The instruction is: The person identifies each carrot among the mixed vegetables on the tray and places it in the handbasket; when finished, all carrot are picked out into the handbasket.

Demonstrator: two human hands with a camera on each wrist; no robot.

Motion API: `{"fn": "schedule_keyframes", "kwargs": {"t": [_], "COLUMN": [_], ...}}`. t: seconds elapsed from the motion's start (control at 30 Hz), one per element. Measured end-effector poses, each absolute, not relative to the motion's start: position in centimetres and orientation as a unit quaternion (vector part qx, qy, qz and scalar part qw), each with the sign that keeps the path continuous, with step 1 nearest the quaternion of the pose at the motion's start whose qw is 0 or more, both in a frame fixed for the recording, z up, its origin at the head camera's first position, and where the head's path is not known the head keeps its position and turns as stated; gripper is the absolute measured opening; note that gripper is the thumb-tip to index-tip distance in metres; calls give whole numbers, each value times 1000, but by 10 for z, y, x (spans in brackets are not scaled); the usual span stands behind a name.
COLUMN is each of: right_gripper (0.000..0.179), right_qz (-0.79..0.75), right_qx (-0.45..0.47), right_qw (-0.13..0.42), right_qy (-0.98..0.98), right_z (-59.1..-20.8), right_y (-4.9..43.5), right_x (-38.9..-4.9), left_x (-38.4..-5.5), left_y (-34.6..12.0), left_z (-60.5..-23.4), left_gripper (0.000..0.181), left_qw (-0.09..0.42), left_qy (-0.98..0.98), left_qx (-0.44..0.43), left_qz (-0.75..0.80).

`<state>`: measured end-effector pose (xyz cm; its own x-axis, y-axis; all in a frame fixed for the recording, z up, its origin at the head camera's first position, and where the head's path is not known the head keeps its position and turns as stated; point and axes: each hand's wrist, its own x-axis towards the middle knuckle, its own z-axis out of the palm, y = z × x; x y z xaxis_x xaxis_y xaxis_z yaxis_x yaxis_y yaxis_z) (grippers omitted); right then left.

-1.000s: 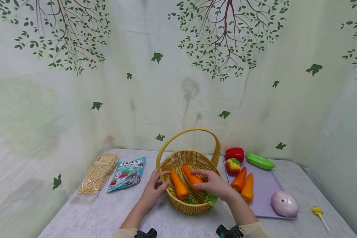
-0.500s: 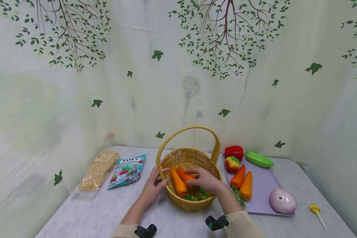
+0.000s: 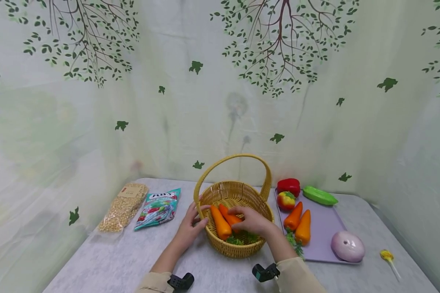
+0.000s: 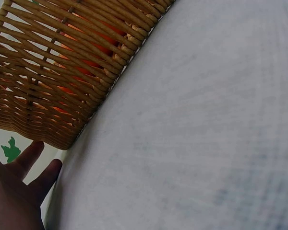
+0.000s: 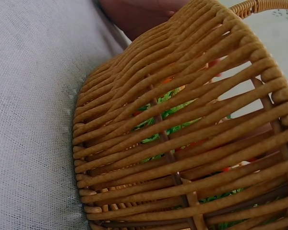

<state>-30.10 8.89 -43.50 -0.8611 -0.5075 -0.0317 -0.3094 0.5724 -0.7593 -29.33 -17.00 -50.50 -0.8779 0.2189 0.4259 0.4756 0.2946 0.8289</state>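
Observation:
A woven basket [image 3: 238,253] with a tall arched handle stands on the table, seen from outside in both wrist views. Two orange carrots lie inside it, side by side: the left carrot [image 3: 221,224] and the right carrot [image 3: 234,219], with green leafy tops towards the front. My left hand [image 3: 190,228] holds the basket's left rim; in the left wrist view two of its fingers [image 4: 48,177] spread along the outside. My right hand [image 3: 254,221] reaches over the right rim and holds the right carrot, its fingers partly covering it.
Right of the basket, a lilac tray [image 3: 326,232] bears a red pepper [image 3: 289,186], a red-yellow fruit [image 3: 286,200], two carrots [image 3: 302,228], a green vegetable [image 3: 320,195] and a purple onion [image 3: 348,246]. A lollipop [image 3: 387,256] lies far right. Left are a kernel bag [image 3: 124,207] and a candy bag [image 3: 158,209].
My right hand has moved left with the right carrot, bringing it close beside the left one. During the last half second both hands have stayed nearly still. My left hand has kept to the rim.

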Motion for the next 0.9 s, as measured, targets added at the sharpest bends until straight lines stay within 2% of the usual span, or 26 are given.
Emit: {"fn": "schedule_keyframes", "kwargs": {"t": [0.27,0.33,0.7,0.9], "right_gripper": [44,43,24,23], "right_qz": [-427,-433,-443,-502], "right_qx": [-207,-203,-201,-184], "right_qw": [140,129,-6,-116], "right_qy": [869,869,874,837], "right_z": [-437,-436,-433,-437], "right_y": [89,89,92,91], "right_x": [-302,-302,-293,-285], "left_x": [-292,-292,-292,-292], "left_y": [-170,-170,-170,-170], "left_z": [-504,-504,-506,-505], "left_gripper": [43,43,42,43], "left_qw": [115,115,102,103], "left_qy": [-799,-800,-803,-801], "left_qx": [-212,-212,-204,-208], "left_qz": [-550,-549,-551,-552]}}
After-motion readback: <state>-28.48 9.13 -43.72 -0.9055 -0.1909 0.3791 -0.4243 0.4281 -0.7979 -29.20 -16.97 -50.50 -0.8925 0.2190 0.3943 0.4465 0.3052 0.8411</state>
